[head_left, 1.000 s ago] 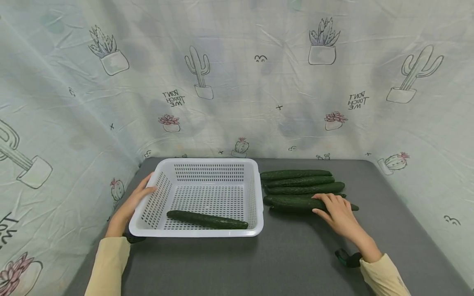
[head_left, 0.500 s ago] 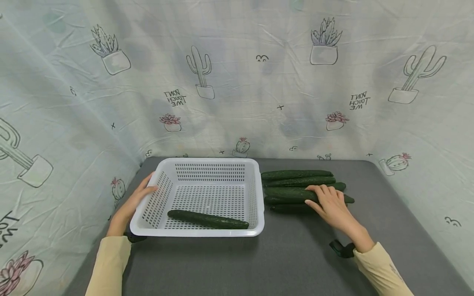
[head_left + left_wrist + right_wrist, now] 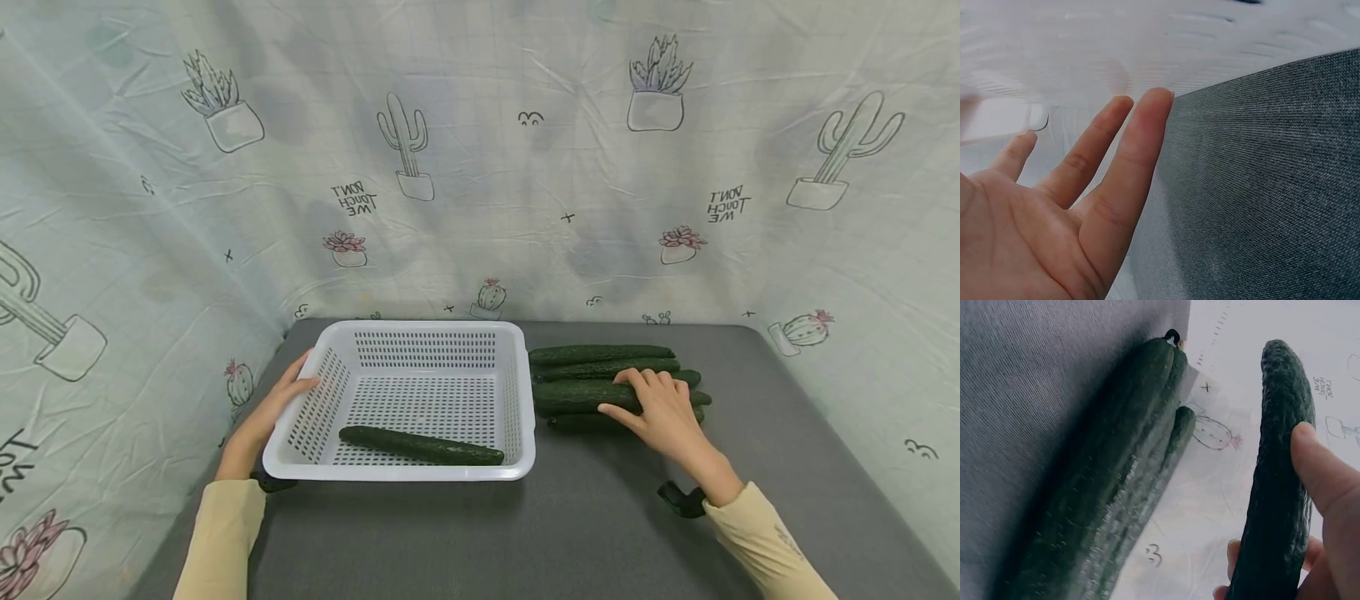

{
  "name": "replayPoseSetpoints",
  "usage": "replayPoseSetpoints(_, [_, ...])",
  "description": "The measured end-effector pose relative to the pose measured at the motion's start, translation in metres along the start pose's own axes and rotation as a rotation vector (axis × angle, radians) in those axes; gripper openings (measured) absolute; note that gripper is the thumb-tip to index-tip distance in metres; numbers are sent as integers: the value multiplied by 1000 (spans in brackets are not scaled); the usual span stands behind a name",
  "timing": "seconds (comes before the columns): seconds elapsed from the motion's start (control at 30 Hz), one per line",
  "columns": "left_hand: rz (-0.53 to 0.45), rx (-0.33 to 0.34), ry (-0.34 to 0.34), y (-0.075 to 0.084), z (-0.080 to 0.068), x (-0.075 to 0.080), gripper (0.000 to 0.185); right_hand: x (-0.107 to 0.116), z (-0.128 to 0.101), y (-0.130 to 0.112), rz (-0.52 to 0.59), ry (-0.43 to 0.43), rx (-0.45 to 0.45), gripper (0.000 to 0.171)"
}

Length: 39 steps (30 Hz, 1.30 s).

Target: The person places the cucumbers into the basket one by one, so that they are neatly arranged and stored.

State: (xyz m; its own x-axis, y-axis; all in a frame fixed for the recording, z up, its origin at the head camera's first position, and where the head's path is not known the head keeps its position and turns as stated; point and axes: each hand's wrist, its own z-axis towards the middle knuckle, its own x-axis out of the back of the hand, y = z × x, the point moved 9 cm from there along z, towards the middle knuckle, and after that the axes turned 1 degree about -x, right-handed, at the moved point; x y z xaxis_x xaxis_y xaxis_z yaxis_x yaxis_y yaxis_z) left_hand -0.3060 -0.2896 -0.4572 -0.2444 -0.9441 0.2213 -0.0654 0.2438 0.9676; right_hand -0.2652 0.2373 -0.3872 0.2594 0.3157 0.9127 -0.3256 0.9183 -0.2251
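A white perforated basket (image 3: 420, 327) stands on the grey table with one dark green cucumber (image 3: 420, 446) lying along its near wall. My left hand (image 3: 273, 408) rests with straight fingers against the basket's left side; in the left wrist view the fingers (image 3: 1141, 144) touch the white basket wall (image 3: 1085, 56). Right of the basket lie several cucumbers (image 3: 600, 354) side by side. My right hand (image 3: 660, 412) grips one cucumber (image 3: 573, 397) from that row. The right wrist view shows this cucumber (image 3: 1275, 487) raised off the others (image 3: 1116, 487), thumb (image 3: 1329, 487) on top.
The grey table (image 3: 585, 517) has bare surface in front of the basket and to the right of the cucumbers. A cactus-print cloth (image 3: 480, 167) hangs close behind and on both sides. Black wrist-camera mounts sit at both wrists.
My right hand has closed round a cucumber, raised it off the row and shifted it left toward the basket. The left hand and basket have not moved.
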Motion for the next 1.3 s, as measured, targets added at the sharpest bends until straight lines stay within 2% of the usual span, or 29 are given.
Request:
replayPoseSetpoints(0.4, [-19,-11,-10,-2,0,0,65,16,14,-5,-69,15,-90,51])
replayPoseSetpoints(0.63, [-24,-9,-11,-3,0,-1,66,29,27,-9,-21,-14,-162,57])
replayPoseSetpoints(0.83, [-16,-13,-1,-2,0,0,66,31,40,-24,5,-61,-167,63])
replayPoseSetpoints(1.07, [12,-21,31,1,0,0,65,24,50,-44,20,-110,-131,69])
replayPoseSetpoints(1.3, [39,-23,60,3,-1,3,67,14,59,-70,28,-148,-113,64])
